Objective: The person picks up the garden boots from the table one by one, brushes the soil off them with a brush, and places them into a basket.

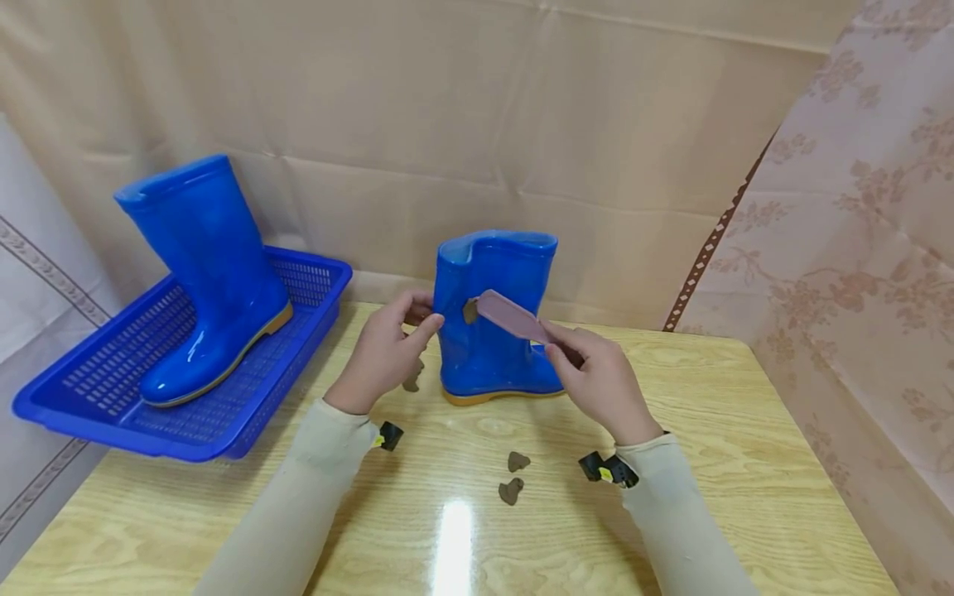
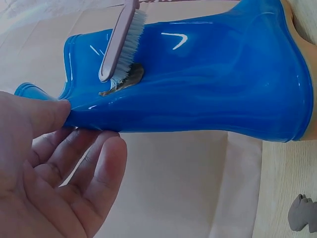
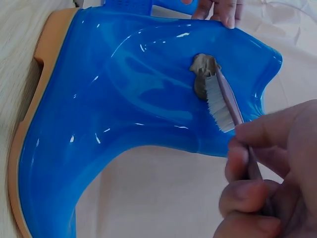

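A blue rain boot [image 1: 492, 331] with a yellowish sole stands upright on the table. A brown mud-like patch [image 3: 200, 74] sticks to the side of its shaft. My right hand [image 1: 599, 377] grips the handle of a pinkish brush [image 1: 514, 317]. The brush's white bristles [image 3: 218, 104] touch the patch. At the back edge of the shaft, my left hand [image 1: 387, 348] holds the boot between thumb [image 2: 54, 115] and fingers. Part of the patch is hidden behind the brush in the head view.
At the left, a blue plastic basket [image 1: 298, 364] holds a second blue boot [image 1: 216, 257]. Two brown lumps [image 1: 511, 491] lie on the wooden table [image 1: 708, 463] in front of the boot. Another brown lump [image 1: 412, 381] is beside my left hand. A beige cloth [image 1: 373, 108] hangs behind.
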Motion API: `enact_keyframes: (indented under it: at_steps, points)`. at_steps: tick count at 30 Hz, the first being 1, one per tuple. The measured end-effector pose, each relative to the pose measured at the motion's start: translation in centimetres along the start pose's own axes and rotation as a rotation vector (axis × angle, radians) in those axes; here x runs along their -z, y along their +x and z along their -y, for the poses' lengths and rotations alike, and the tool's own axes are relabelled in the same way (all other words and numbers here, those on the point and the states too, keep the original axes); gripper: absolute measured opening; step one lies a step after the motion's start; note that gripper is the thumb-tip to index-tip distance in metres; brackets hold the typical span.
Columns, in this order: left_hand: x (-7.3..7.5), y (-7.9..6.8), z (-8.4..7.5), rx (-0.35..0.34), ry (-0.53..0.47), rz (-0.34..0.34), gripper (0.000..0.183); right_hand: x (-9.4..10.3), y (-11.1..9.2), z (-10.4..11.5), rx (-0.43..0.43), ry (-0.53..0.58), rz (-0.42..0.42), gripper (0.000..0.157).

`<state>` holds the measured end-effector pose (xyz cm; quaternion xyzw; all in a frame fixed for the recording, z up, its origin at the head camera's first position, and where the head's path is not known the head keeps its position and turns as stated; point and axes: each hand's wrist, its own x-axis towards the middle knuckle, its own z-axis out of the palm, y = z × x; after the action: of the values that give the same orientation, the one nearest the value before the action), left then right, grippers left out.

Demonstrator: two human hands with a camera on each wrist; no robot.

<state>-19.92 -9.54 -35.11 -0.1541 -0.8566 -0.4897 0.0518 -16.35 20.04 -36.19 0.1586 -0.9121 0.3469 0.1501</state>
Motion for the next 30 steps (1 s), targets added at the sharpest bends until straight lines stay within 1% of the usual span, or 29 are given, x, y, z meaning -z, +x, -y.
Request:
enact_keyframes:
  at_steps: [2,4,9,11,12,14,16,20,23,26,28,30]
  points:
    - [0.0,0.0,0.0,-0.015,0.001,0.006,0.029,0.0,0.0,0.0,-0.001,0.025,-0.012,0.033]
    - [0.1,-0.1,0.1,-0.048,0.004,0.018,0.028,-0.1,0.0,0.1,0.022,0.059,-0.034,0.032]
    - [0.2,-0.2,0.3,-0.14,0.018,0.06,0.027,-0.5,0.1,0.5,0.173,0.084,-0.083,0.036]
    - [0.2,-0.1,0.4,-0.162,0.02,0.069,0.028,-0.7,0.1,0.6,0.213,0.076,-0.084,0.038]
    - [0.2,-0.1,0.4,-0.167,0.022,0.071,0.029,-0.8,0.1,0.6,0.218,0.067,-0.082,0.039]
    - [0.2,-0.1,0.4,-0.171,0.025,0.068,0.028,-0.9,0.1,0.6,0.202,0.054,-0.072,0.039]
    - [0.1,0.0,0.4,-0.161,0.024,0.063,0.028,-0.9,0.1,0.5,0.153,0.041,-0.053,0.039]
    - [-0.1,0.2,0.4,-0.096,-0.011,0.048,0.029,-0.4,-0.1,0.3,0.03,0.04,0.005,0.039]
    - [-0.2,0.2,0.4,-0.043,-0.041,0.032,0.03,-0.1,-0.1,0.0,-0.022,0.045,0.032,0.038]
    - [-0.2,0.1,0.4,-0.026,-0.056,0.02,0.03,0.1,0.0,-0.1,-0.013,0.048,0.024,0.037]
    - [-0.1,0.1,0.3,-0.037,-0.063,0.022,0.029,0.1,0.1,0.0,0.019,0.057,0.006,0.037]
    - [-0.1,0.1,0.3,-0.061,-0.067,0.035,0.028,0.0,0.2,0.1,0.071,0.066,-0.011,0.037]
